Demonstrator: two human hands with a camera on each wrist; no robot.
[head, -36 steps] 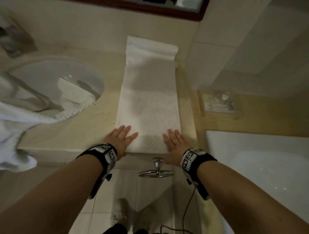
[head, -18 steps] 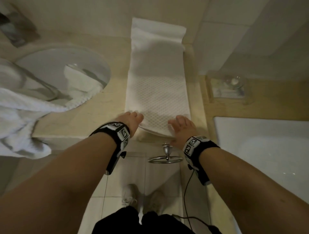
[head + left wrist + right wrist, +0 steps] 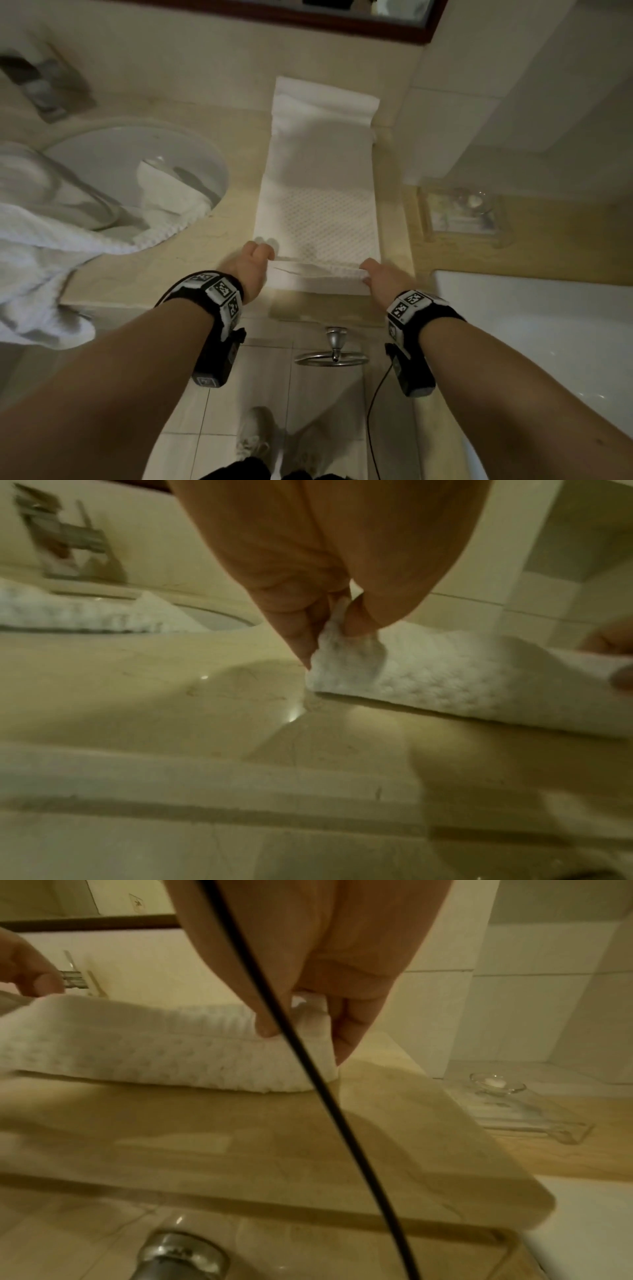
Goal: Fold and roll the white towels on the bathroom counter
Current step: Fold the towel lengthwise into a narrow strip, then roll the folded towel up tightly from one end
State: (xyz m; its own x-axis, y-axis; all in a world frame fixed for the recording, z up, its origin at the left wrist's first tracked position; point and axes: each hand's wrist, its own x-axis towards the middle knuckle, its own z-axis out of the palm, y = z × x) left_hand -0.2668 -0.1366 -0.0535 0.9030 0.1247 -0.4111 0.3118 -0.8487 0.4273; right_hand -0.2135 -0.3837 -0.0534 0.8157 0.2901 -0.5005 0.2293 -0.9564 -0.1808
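Rolling had begun at the near end of the towel (image 3: pixel 317 192), a long folded strip that lay across the counter (image 3: pixel 191 260) from near the front edge to the back wall, right of the sink (image 3: pixel 113 164). A second towel (image 3: pixel 37 260) hung out of the sink over the counter's left end.

My left hand (image 3: pixel 251 263) pinched the towel's near left corner between thumb and fingers (image 3: pixel 298 631). My right hand (image 3: pixel 383 277) pinched the near right corner the same way. The near edge was lifted off the counter and turned over toward the wall.

Procedure, as I judged it:
- Keep both corners level so the first turn sits square to the strip.
- Make the first turn tight; a loose core would likely give a slack roll.
- Keep the side edges aligned to stop the roll coning.

Compared with one second earlier, both hands had gone from lying flat and open on the near end to pinching it. Half a second earlier the fingers were only curling at the edge; the edge now stood raised and folded.
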